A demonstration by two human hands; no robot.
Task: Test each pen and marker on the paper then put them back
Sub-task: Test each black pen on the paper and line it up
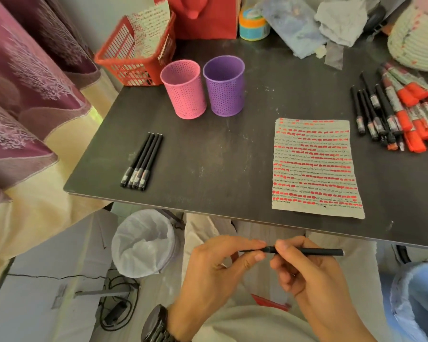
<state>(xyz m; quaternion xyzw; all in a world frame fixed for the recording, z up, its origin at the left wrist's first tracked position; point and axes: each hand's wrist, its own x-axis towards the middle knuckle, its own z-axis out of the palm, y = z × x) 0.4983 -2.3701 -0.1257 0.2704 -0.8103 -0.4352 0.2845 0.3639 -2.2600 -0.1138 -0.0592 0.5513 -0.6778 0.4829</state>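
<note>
Black pen (316, 252) held in both hands below the table (220, 154) edge.
The left hand (215, 270) pinches its left end with thumb and fingertips; the right hand (311, 275) grips the barrel. The paper (314, 166) lies on the table between four pens (142, 161) and a pile of pens and markers (400, 114).

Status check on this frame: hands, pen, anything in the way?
Both hands on one pen: left hand pinches one end, right hand grips the barrel. Held below the table edge, off the paper. Nothing in the way.
</note>
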